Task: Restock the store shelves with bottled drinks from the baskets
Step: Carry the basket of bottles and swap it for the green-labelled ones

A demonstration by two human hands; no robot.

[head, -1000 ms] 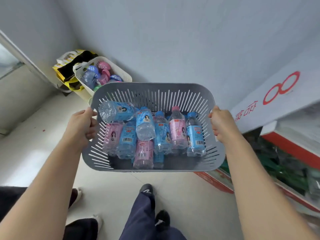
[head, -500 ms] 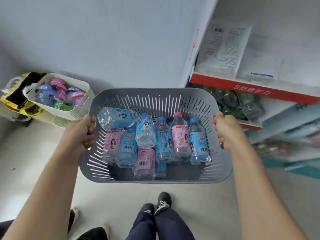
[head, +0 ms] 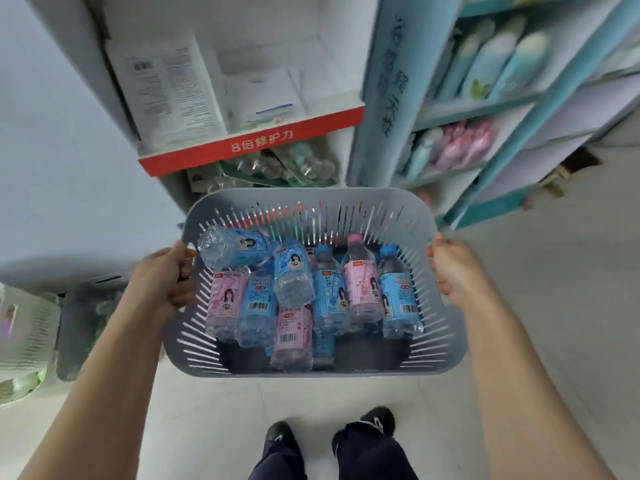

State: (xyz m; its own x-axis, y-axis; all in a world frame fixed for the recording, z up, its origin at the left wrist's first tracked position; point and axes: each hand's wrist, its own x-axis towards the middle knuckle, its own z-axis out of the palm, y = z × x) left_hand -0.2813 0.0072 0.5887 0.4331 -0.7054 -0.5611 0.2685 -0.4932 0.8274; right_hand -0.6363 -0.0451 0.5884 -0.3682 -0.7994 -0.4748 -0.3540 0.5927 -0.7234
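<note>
Keep the grey slotted basket (head: 311,370) level, with left grip (head: 162,282) and right grip (head: 453,268) clamped on its 2 side rims. Carry the loose pink and blue drink bottles (head: 360,292) inside up to the red-edged shelf (head: 252,143) ahead; avoid tilting, or expect rolling.

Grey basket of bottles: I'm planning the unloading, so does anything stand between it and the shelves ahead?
Nothing visible does. The grey basket hangs in open air right before the red-edged shelf. However, the left hand and right hand both grip its side rims, so neither is free to lift bottles.
</note>
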